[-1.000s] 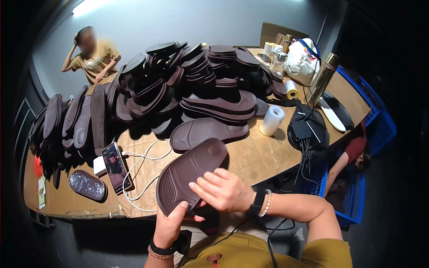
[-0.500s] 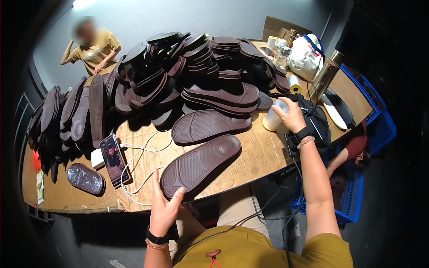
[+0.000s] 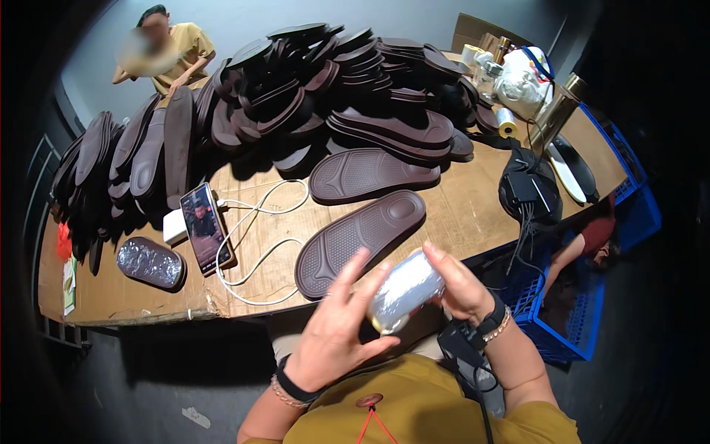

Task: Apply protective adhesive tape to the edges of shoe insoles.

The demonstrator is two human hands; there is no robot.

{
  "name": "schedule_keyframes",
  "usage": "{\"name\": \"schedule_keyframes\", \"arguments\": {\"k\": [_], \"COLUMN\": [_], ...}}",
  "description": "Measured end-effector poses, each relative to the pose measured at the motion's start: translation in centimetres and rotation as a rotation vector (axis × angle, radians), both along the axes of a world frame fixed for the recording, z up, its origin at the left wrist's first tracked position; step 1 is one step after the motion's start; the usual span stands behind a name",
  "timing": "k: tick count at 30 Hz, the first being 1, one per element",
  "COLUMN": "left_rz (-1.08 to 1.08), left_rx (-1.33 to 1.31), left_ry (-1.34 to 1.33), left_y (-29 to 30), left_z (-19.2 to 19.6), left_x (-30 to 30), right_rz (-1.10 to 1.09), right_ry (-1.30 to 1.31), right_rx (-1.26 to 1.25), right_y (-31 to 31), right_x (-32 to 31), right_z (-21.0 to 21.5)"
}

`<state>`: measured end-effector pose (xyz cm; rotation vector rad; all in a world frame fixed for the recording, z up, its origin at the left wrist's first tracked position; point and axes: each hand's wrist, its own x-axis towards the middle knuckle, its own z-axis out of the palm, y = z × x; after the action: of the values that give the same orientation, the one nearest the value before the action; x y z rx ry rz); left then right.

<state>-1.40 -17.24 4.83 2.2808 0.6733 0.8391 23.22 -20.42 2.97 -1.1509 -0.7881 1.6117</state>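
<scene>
A roll of clear plastic film point(image 3: 408, 290) is in my right hand point(image 3: 462, 291), which grips its right end above my lap. My left hand point(image 3: 333, 329) is at the roll's other end with fingers and thumb spread; whether its fingertips touch the film is hard to tell. Just beyond the hands, a brown shoe sole point(image 3: 362, 243) lies slantwise at the table's front edge, textured face up. A second brown sole point(image 3: 373, 175) lies behind it.
A big heap of brown soles point(image 3: 296, 96) covers the table's back. A propped phone point(image 3: 206, 228) with a white cable and a film-wrapped sole point(image 3: 150, 263) are at left. A black pouch point(image 3: 529, 185) and metal flask point(image 3: 558, 115) stand right. Two other people are nearby.
My right hand has brought the film roll from the table's right side to above my lap. My left hand has let go of the near sole and moved over to the roll.
</scene>
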Motion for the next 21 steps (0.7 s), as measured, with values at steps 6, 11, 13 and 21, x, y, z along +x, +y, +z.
{"name": "schedule_keyframes", "arguments": {"k": [6,11,13,21], "left_rz": [0.023,-0.109,-0.118,0.183], "left_rx": [-0.216,-0.617,-0.6,-0.599], "left_ry": [-0.11,-0.25,-0.257,-0.466], "left_y": [1.1,2.3,2.4,2.8], "left_z": [-1.7,-2.1,-2.4,-2.7], "left_x": [-0.6,0.0,0.0,0.4], "right_rz": [0.138,0.045,-0.058,-0.194], "right_ry": [0.165,0.148,0.271,0.262], "right_rx": [0.19,0.261,0.221,0.254], "right_y": [0.6,2.1,2.7,3.3], "right_x": [-1.1,-0.9,-1.1,0.2], "right_z": [0.5,-1.1,-1.0,-2.2]}}
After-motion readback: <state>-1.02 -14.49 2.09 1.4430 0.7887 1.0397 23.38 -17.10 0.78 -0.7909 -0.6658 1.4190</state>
